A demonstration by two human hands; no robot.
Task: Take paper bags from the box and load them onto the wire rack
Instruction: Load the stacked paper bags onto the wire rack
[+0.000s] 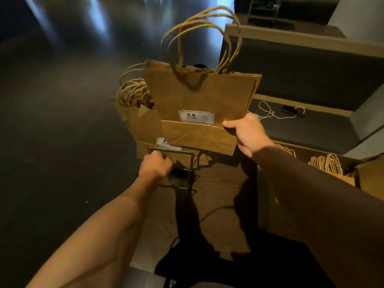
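My right hand (243, 132) grips the lower right edge of a flat brown paper bag (199, 96) with twisted rope handles and a white "9.9" label, held upright above the floor. My left hand (155, 165) is curled round the top wire of a dark wire rack (187, 163) below it. Several folded paper bags (145, 123) lean in the rack behind, their handles bunched at the left. At the right an open cardboard box (353, 175) holds more bags, of which only the rope handles show.
A sheet of brown cardboard (218, 194) lies on the dark floor under the rack. Low dark steps or benches with light wooden edges (301, 38) rise at the right. A white cable and a small black device (288, 110) lie on one step.
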